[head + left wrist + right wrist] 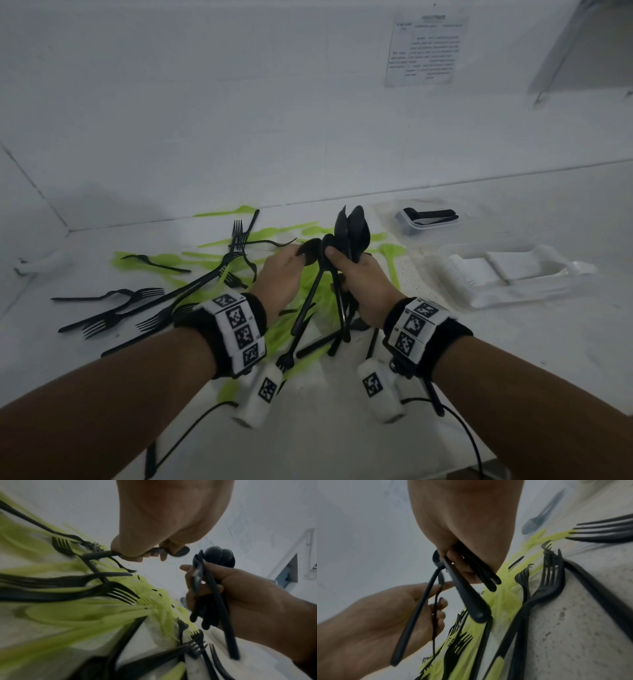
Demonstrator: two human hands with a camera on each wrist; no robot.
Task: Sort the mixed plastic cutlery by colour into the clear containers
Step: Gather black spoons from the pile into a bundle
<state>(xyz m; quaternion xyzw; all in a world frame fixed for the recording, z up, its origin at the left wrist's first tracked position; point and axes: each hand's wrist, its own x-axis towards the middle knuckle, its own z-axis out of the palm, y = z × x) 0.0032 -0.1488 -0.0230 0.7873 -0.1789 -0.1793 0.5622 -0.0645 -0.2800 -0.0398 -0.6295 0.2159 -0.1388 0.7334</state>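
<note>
A bunch of black spoons [352,233] is gripped upright in the right hand [368,284], and one black spoon [310,251] is pinched by the left hand [284,277] just beside it. Black forks [137,301] and green cutlery [205,257] are scattered on the white table [342,428]. More black spoons are held in a clear container [426,217]; white cutlery is held in another container [507,270].

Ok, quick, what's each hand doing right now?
Left hand: closed, holding one black spoon.
Right hand: closed, holding a bunch of black spoons.
</note>
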